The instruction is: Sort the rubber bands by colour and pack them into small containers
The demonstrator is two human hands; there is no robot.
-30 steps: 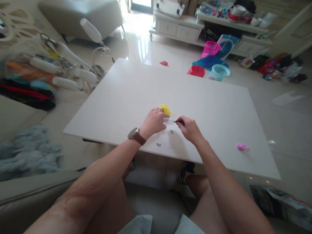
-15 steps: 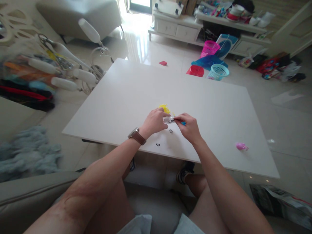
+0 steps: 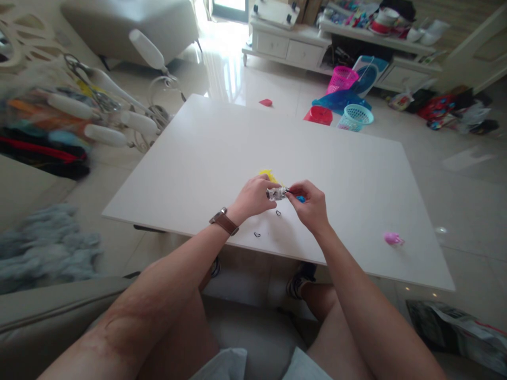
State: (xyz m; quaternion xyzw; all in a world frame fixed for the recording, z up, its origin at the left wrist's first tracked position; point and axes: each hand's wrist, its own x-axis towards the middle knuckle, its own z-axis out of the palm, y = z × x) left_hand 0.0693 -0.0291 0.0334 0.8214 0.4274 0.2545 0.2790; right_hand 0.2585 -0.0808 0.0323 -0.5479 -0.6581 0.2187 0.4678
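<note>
A small clear object with a shiny look point(image 3: 278, 193) sits between the thumb and fingers of my left hand point(image 3: 252, 200). At its right end my right hand point(image 3: 311, 206) pinches a small dark part, too tiny to name. A bit of bright blue point(image 3: 301, 199) shows by the right fingers; I cannot tell whether it is held or lies on the table. Just beyond the left fingers is a yellow spiky piece point(image 3: 268, 174), partly hidden. Two small dark loops, one under the hands point(image 3: 278, 213) and one nearer the table edge point(image 3: 257, 235), lie on the white table point(image 3: 214, 148).
A pink toy-like item point(image 3: 393, 239) lies toward the table's right side. Beyond the far edge, the floor holds a pink basket point(image 3: 343, 79), a light blue basket point(image 3: 355, 117) and a red container point(image 3: 320, 114). A white lamp-like fixture point(image 3: 138, 122) stands left of the table.
The clear object has turned slightly in my left hand, with its shiny details showing more. My right hand has shifted a little to the right, still pinching at its end.
</note>
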